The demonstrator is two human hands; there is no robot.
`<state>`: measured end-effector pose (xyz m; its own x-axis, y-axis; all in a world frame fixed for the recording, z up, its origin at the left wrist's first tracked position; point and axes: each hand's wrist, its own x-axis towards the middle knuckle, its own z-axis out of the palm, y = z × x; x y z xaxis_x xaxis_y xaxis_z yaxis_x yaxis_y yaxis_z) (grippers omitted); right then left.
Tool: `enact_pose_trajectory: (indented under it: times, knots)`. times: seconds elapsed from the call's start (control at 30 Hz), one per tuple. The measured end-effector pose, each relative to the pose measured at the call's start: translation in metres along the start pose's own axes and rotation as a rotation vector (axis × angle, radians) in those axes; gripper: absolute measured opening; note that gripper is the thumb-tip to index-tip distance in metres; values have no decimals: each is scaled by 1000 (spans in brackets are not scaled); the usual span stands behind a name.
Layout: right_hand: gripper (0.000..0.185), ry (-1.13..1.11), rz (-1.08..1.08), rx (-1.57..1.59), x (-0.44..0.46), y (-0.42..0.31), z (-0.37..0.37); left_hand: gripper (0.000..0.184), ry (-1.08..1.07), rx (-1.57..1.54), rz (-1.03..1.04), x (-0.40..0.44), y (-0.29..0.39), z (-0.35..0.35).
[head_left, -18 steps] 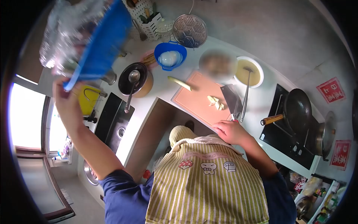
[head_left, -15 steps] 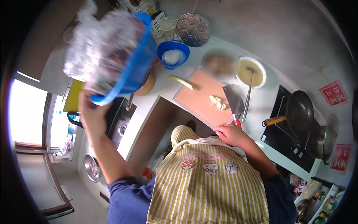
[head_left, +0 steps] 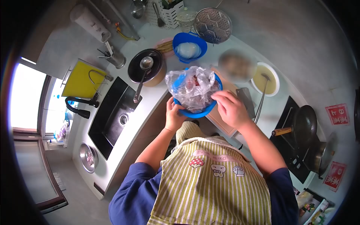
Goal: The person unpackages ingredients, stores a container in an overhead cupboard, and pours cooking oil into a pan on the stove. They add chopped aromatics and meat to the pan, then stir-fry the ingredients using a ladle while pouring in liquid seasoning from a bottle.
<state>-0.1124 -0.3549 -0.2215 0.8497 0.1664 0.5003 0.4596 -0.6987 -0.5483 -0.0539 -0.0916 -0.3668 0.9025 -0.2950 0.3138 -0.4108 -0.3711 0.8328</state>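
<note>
Held in front of me over the counter edge is a blue basket (head_left: 200,113). A clear, crumpled plastic bag (head_left: 199,93) with reddish contents fills it; what exactly is inside I cannot make out. My left hand (head_left: 175,116) grips the basket's near left rim, thumb on top. At the right side of the bag, my right hand (head_left: 231,108) has its fingertips pinched together on the plastic. Partly hidden behind the basket and my right hand lies a peach cutting board (head_left: 223,122). A cleaver (head_left: 245,98) rests at the board's right side.
A pot with a ladle (head_left: 146,63) stands left of the basket, near the sink (head_left: 112,120). Behind is another blue basket (head_left: 190,35) holding something white. To the right are a white bowl of yellowish liquid (head_left: 275,88) and a wok (head_left: 305,122) on the stove.
The blue basket with the bag has come from the upper left to in front of me in my left hand. My right hand has risen from the board's edge to the bag.
</note>
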Motion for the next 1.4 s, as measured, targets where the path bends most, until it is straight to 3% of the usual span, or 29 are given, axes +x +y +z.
enact_pose_trajectory:
  times: [0.1,0.2,0.3,0.5,0.67,0.77,0.8,0.93,1.03,1.07,1.1,1.17,1.3,1.33,1.4]
  knots:
    - [28,-37,-256,-255,50,23,39,43,-18,16,25,7,-15,18]
    - [24,-241,-212,-391,59,60,72,45,-43,32,-15,10,-25,28]
    - [17,-467,-73,-305,47,73,68,47,-72,11,-61,15,-30,34]
    - [18,-538,24,-400,40,58,58,42,-137,18,-129,20,-38,33]
    - [32,-611,328,-410,47,42,70,39,-149,-14,-67,20,-51,24]
    - [38,-531,314,-492,53,54,87,40,-173,-53,-81,45,-55,19]
    - [53,-543,341,-479,64,55,88,41,-220,40,-29,56,-57,14]
    - [84,-386,318,-363,78,35,62,41,-330,-15,-54,70,-53,4]
    - [82,-531,325,-552,75,40,66,38,-329,-33,-88,69,-54,-5]
    - [80,-458,326,-519,68,67,75,39,-283,44,-74,69,-55,-9]
    - [72,-473,529,-342,76,80,75,40,-235,119,-59,69,-57,-13]
    - [60,-366,353,-272,84,98,76,58,-152,-19,-8,79,-50,-31]
    - [45,-377,315,-146,131,83,73,106,-292,-240,164,157,9,-15]
    - [45,-393,345,-93,139,79,76,105,-247,-73,273,168,18,0]
    - [48,-450,478,-39,151,67,75,95,-286,-85,93,189,17,25]
